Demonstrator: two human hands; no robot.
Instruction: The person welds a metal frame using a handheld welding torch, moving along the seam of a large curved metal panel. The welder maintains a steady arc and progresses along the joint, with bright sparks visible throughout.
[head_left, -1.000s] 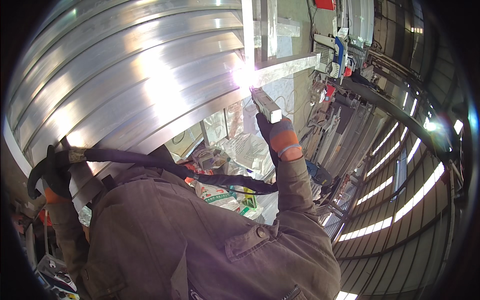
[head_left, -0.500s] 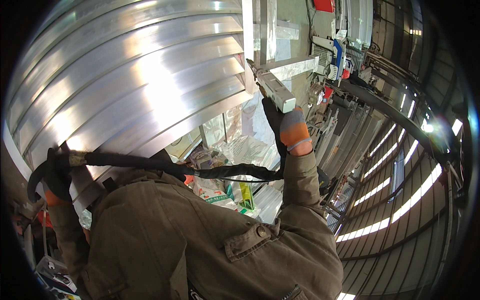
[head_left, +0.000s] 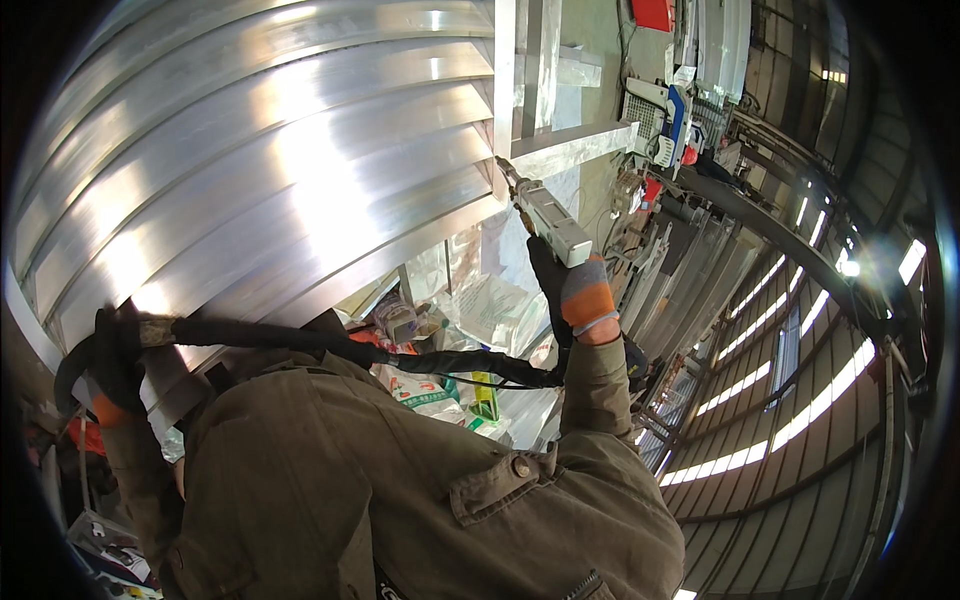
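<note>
My right hand (head_left: pixel 585 290), in a black, grey and orange glove, is closed around a handheld welding gun (head_left: pixel 553 222) with a boxy silver-white body. The gun's thin nozzle points away from me, its tip at the right edge of a silver louvred metal panel (head_left: pixel 330 190), near the frame corner. I cannot tell whether the tip touches the metal. A thick black sleeved cable (head_left: pixel 270 333) runs from below the gun across my front. At the far left my gloved left hand (head_left: pixel 115 365) is closed around this cable; its fingers are partly dark.
A metal bar (head_left: pixel 580 148) runs right from the panel's frame. Plastic bags (head_left: pixel 425 392) and loose items lie below the panel. A blue and white machine (head_left: pixel 668 125) stands farther off at the right, with long metal profiles (head_left: pixel 690 280) nearer.
My right hand has brought the welding gun a little toward me along the panel's right edge. The cable's right end has dropped with it. My left hand stays on the cable.
</note>
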